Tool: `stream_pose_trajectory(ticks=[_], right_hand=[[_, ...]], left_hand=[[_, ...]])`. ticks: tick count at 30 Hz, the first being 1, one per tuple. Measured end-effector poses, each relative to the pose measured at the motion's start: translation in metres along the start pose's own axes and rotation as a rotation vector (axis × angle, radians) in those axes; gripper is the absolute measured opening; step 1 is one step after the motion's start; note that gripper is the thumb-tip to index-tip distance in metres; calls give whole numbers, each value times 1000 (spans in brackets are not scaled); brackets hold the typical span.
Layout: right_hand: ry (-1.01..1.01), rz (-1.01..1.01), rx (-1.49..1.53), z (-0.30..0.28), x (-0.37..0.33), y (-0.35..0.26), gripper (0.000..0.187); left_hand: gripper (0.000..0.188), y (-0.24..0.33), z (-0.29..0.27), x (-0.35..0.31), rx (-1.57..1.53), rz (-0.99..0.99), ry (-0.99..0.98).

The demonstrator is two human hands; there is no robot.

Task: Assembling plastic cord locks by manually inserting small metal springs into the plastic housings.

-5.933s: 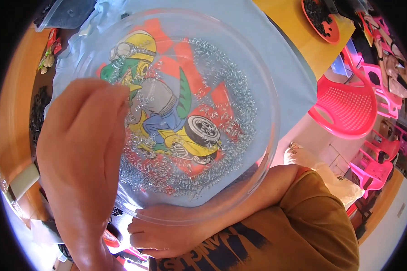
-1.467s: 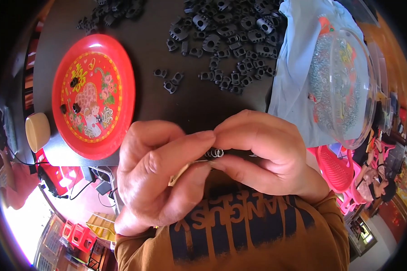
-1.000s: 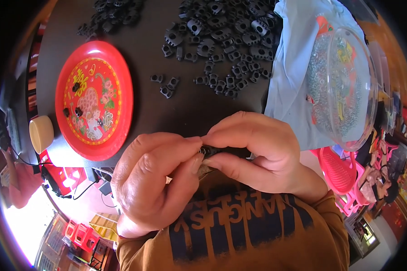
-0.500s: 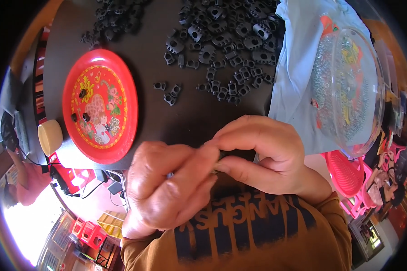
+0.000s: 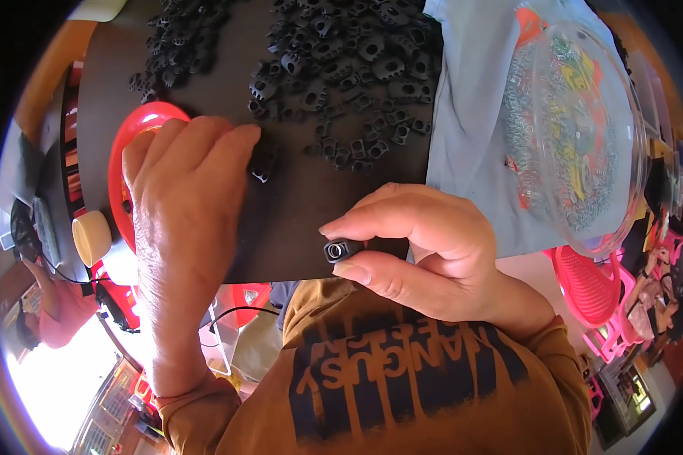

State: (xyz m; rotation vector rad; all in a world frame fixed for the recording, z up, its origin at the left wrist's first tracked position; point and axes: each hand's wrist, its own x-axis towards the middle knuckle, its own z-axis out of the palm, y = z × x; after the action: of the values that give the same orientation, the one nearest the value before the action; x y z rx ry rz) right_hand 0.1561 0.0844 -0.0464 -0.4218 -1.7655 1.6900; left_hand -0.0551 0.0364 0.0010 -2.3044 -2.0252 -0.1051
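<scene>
My right hand pinches a small black plastic part between thumb and forefinger, just off the table's near edge. A shiny ring-like piece shows inside its opening. My left hand is stretched over the right side of the red plate, back upward and fingers bent down. Its fingertips are hidden, so I cannot see whether they hold anything. Beside its fingers lie a few loose black parts, partly covered. Most of the plate's printed middle is behind the left hand.
A large heap of black plastic parts spreads over the dark table's far side, with a smaller heap to its left. A clear container of small shiny pieces stands on a light-blue cloth. A beige cup is left.
My hands have come apart. The left one moved away and left, over the red plate. The right stayed near its place, and the black part in its fingers now shows. The view shifted slightly.
</scene>
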Motion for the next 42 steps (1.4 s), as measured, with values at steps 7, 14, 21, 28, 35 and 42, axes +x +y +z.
stream_pose_trajectory(ticks=[7,14,21,28,35,42], right_hand=[[29,-12,42,1,0,1,25],[50,3,26,-1,-2,0,23],[87,-22,68,3,-2,4,24],[91,-25,59,3,-3,6,24],[122,-71,6,6,-4,9,24],[149,-113,-78,7,-5,10,20]], left_hand=[[25,19,-11,-5,-440,-233,102],[17,52,-13,-27,-1446,-542,236],[20,54,-2,-32,-1535,-516,208],[17,57,-8,-34,-1375,-542,156],[15,53,-12,-33,-1018,-395,86],[20,54,-4,-33,-757,-141,110]])
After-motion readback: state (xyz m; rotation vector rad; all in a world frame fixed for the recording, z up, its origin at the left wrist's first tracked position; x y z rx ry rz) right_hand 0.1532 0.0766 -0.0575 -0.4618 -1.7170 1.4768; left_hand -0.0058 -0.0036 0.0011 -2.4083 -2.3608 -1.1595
